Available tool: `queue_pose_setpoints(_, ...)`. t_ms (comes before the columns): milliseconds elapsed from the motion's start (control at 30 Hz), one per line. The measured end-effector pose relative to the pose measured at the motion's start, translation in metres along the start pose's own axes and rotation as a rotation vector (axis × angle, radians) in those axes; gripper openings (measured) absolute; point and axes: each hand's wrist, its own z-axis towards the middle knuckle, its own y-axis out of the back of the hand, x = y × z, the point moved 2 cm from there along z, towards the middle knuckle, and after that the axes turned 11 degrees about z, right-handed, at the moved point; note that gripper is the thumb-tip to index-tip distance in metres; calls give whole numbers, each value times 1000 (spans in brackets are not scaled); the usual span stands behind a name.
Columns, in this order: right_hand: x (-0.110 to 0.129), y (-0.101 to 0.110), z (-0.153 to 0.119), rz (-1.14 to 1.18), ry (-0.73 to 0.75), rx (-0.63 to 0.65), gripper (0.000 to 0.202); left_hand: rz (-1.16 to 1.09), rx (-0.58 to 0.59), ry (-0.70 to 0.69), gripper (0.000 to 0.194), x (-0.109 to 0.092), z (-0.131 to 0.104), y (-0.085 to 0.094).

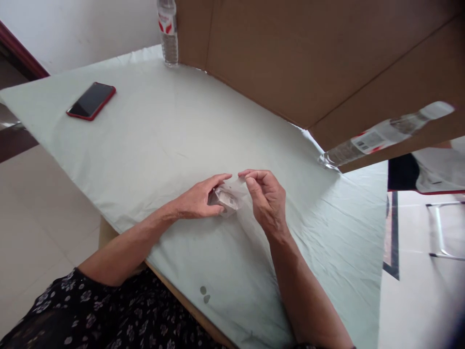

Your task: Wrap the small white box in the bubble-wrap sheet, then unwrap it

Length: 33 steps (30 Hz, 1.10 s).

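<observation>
A small clear plastic bag point(229, 199) with a pale, box-like item inside sits between my hands, just above the pale green tablecloth point(174, 131). My left hand point(199, 199) curls around the bag's left side, thumb below and fingers above. On the other side, my right hand point(268, 201) pinches the bag's upper right edge between thumb and forefinger. What exactly the bag contains is too blurred to make out.
A phone in a red case point(91, 101) lies at the far left of the table. Brown cardboard panels point(269, 58) stand along the back. One water bottle point(169, 36) is upright beside them; another bottle point(381, 138) appears slanted at the right. Two dark spots point(205, 293) mark the cloth near me.
</observation>
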Motion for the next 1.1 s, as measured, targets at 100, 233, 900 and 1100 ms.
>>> queue_pose_setpoints(100,7,2,11,-2,47,12,10,30,-42,-6,83,1,2,-4)
queue_pose_setpoints(233,11,2,24,-28,72,40,10,69,-24,20,83,3,3,-6)
queue_pose_setpoints(900,-17,11,71,73,-2,-15,13,-376,-59,44,72,10,4,-4)
queue_pose_setpoints(1100,-25,10,76,77,-31,-28,11,-422,-58,126,41,7,6,-4)
